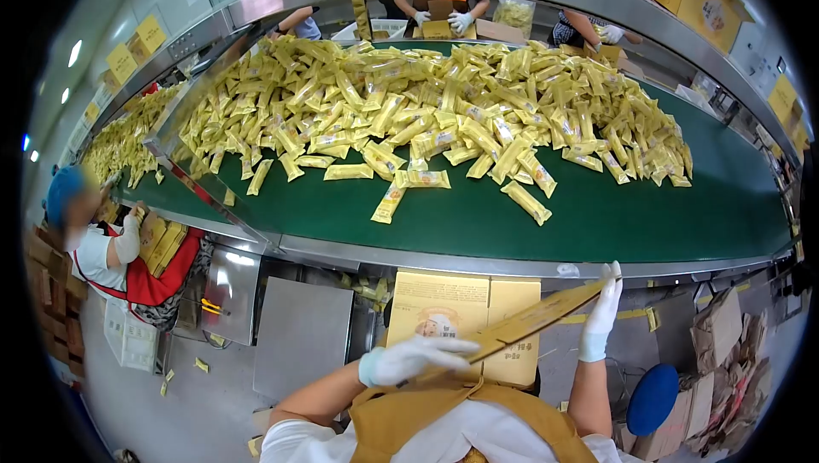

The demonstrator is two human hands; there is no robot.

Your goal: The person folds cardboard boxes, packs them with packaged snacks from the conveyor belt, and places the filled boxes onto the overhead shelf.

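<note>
Both of my hands wear white gloves. A flat, folded yellow carton (533, 320) is tilted between them, its right end raised. My left hand (420, 359) lies over the carton's lower left end, fingers stretched out and pressed together. My right hand (604, 314) is upright at the raised right end, palm against it and fingers pointing up. Below the carton, more flat yellow cardboard (439, 301) with a printed picture lies in front of my apron. Beyond it, many yellow wrapped packets (409, 122) are heaped on the green conveyor belt (358, 228).
A metal rail (409, 258) edges the belt. A grey table (303, 335) stands at the left, a blue stool (653, 399) at the right near stacked brown cardboard (717, 335). A co-worker (107, 250) sits at far left; others work across the belt. A metal beam arches overhead.
</note>
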